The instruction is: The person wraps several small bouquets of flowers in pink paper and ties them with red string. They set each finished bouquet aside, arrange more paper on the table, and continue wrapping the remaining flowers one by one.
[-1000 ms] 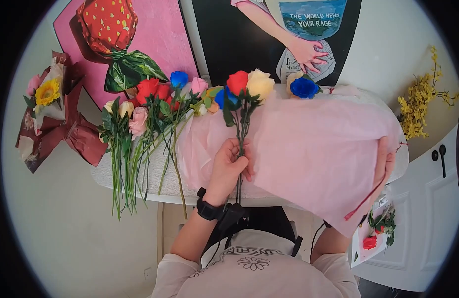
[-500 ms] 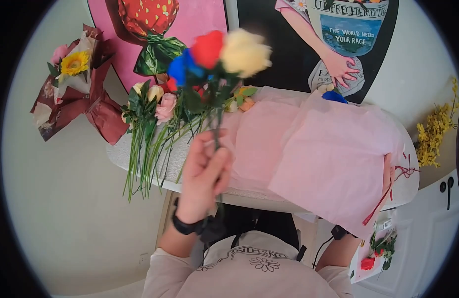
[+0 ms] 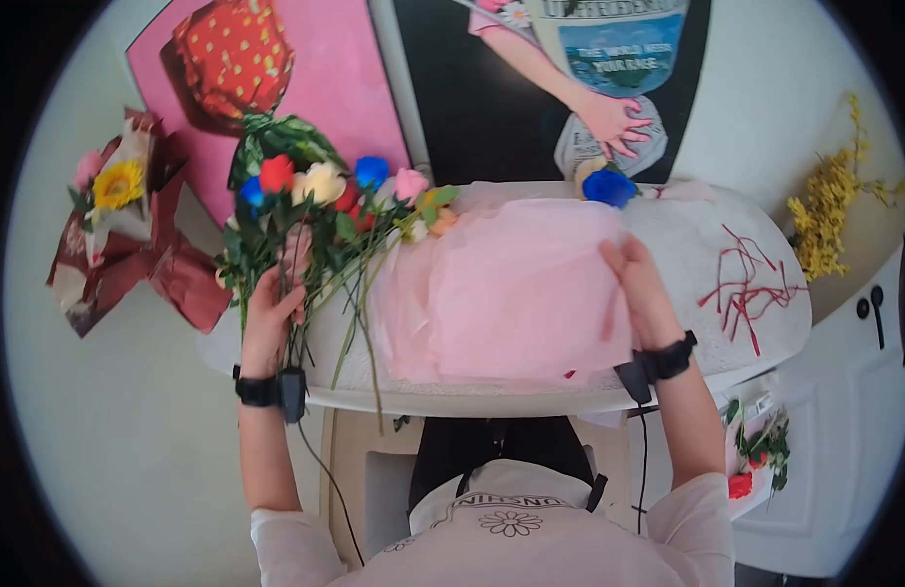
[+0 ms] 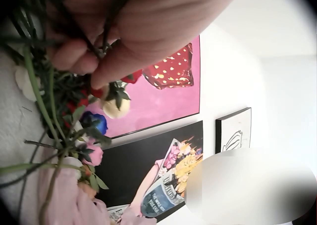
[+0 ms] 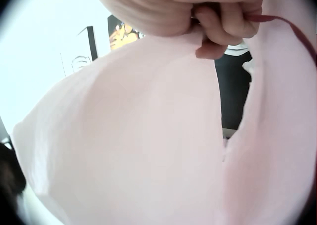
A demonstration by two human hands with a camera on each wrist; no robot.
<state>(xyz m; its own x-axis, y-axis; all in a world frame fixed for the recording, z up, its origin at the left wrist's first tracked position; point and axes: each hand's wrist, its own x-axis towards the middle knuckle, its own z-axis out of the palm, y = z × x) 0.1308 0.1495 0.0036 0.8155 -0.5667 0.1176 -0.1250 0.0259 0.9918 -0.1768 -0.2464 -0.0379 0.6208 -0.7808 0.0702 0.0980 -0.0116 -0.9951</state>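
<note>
In the head view the left hand [image 3: 274, 311] grips dark stems of a small bunch with a red rose [image 3: 276, 174], a cream rose [image 3: 319, 183] and a blue one, over other flowers at the table's left. Its thumb and curled fingers [image 4: 74, 56] close around the stems in the left wrist view. Near mid-table, the right hand [image 3: 646, 293] holds the right edge of a pink sheet [image 3: 531, 284]. From its curled fingers a dark red ribbon [image 5: 298, 33] trails across the pink sheet [image 5: 148, 131] in the right wrist view.
Red ribbons [image 3: 741, 293] lie tangled on the white table [image 3: 687, 220] at right. A blue rose [image 3: 609, 188] rests behind the sheet. A wrapped bouquet [image 3: 130, 230] is at far left, yellow blossoms [image 3: 824, 220] at far right, and paintings [image 3: 472, 108] stand behind the table.
The left hand has carried the bunch left, over the other flowers. The right hand has moved left with the pink sheet, uncovering the tangled ribbons on the right.
</note>
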